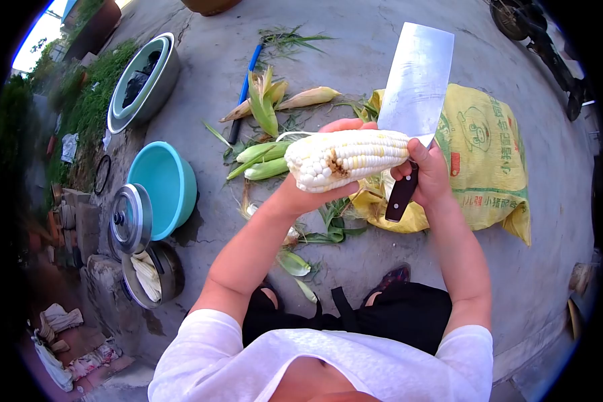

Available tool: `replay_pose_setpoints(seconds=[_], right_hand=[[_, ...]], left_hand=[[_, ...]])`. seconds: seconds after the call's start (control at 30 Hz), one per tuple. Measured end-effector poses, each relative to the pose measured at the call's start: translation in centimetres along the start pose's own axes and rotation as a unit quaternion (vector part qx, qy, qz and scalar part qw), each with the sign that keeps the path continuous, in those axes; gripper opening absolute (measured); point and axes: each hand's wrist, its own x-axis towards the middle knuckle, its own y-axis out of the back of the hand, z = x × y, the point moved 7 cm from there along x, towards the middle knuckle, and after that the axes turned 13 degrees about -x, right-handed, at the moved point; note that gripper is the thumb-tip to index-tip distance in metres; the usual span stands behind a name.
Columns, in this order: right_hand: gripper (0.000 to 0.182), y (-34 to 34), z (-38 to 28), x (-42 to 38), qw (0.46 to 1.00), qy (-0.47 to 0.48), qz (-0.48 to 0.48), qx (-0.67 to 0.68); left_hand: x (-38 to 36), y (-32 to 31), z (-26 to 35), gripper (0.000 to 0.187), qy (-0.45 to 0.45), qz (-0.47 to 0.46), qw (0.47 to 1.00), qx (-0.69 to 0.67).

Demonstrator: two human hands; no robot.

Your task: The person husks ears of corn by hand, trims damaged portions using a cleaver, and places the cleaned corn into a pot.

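My left hand (pixel 307 199) is wrapped round a peeled ear of corn (pixel 355 154), with pale kernels and a brown damaged patch near its thick end. In my right hand (pixel 431 173) is a cleaver (pixel 419 74), held by its dark riveted handle with the broad blade pointing up and away from me. The right thumb and fingertips are at the corn's narrow tip. Beyond the hands, green husked ears (pixel 266 169) and loose husks (pixel 264 110) lie on the concrete, beside a blue-and-black rod (pixel 249 79).
A yellow printed sack (pixel 482 161) lies at the right. To the left are a turquoise basin (pixel 189 194), a pot (pixel 174 269) containing peeled corn, its glass lid (pixel 131 218) and a large metal tub (pixel 171 74). Husk scraps (pixel 293 263) lie near my feet.
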Motion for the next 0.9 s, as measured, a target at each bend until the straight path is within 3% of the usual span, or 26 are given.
replay_pose_setpoints(seconds=[0.1, 0.17, 0.23, 0.3, 0.33, 0.43, 0.47, 0.57, 0.6, 0.7, 0.73, 0.77, 0.8, 0.83, 0.9], right_hand=[[0.039, 1.9, -0.2, 0.6, 1.0, 0.014, -0.004, -0.021], [0.038, 2.1, -0.2, 0.5, 0.999, 0.013, 0.007, -0.03], [0.037, 1.5, -0.8, 0.6, 0.999, 0.034, -0.023, -0.033], [0.036, 1.1, -1.0, 0.7, 0.999, 0.028, -0.026, -0.038], [0.037, 1.2, -1.0, 0.9, 0.998, 0.035, -0.02, -0.052], [0.038, 1.2, -0.6, 1.3, 0.997, 0.033, 0.002, -0.076], [0.039, 1.2, -0.3, 1.4, 0.995, 0.036, 0.018, -0.088], [0.045, 2.3, 0.8, 1.8, 0.991, 0.034, 0.017, -0.128], [0.047, 2.6, 1.1, 1.8, 0.987, 0.02, 0.025, -0.16], [0.053, 2.3, 1.9, 1.0, 0.981, 0.016, 0.022, -0.191], [0.054, 1.9, 2.9, 0.5, 0.988, -0.027, 0.006, -0.149], [0.055, 1.6, 3.9, 0.0, 0.992, -0.071, -0.008, -0.107], [0.057, 1.2, 4.8, -0.2, 0.994, -0.086, -0.046, -0.054], [0.057, 0.6, 4.9, -0.5, 0.995, -0.098, -0.026, -0.01], [0.053, -0.7, 4.4, -0.8, 0.989, -0.1, -0.038, 0.098]], left_hand=[[-1.4, 0.5, -0.8, 0.076, 0.2, 0.039, 0.974, -0.1], [-1.9, 0.8, -0.8, 0.068, 0.214, 0.046, 0.966, -0.137], [-2.0, 0.8, -1.5, 0.053, 0.178, -0.013, 0.966, -0.187], [-2.2, 0.6, -2.3, 0.051, 0.233, -0.029, 0.948, -0.216], [-2.2, 0.2, -3.0, 0.051, 0.247, 0.02, 0.921, -0.3], [-1.9, -0.5, -4.8, 0.056, 0.279, 0.048, 0.909, -0.304], [-2.5, -0.1, -5.7, 0.054, 0.317, 0.127, 0.912, -0.226], [-2.7, 0.9, -7.0, 0.052, 0.342, 0.19, 0.888, -0.241], [-2.0, 0.9, -6.5, 0.05, 0.279, 0.174, 0.881, -0.339], [-0.6, 2.1, -3.9, 0.052, 0.053, 0.18, 0.933, -0.307], [-0.1, 2.0, -3.0, 0.051, -0.002, 0.123, 0.929, -0.35], [0.0, 2.1, -3.1, 0.051, -0.003, 0.118, 0.929, -0.351], [0.2, 2.1, -2.2, 0.05, -0.05, 0.134, 0.937, -0.319], [0.2, 2.3, -1.5, 0.05, -0.097, 0.15, 0.941, -0.287], [0.2, 2.1, -1.2, 0.052, -0.097, 0.135, 0.943, -0.288]])
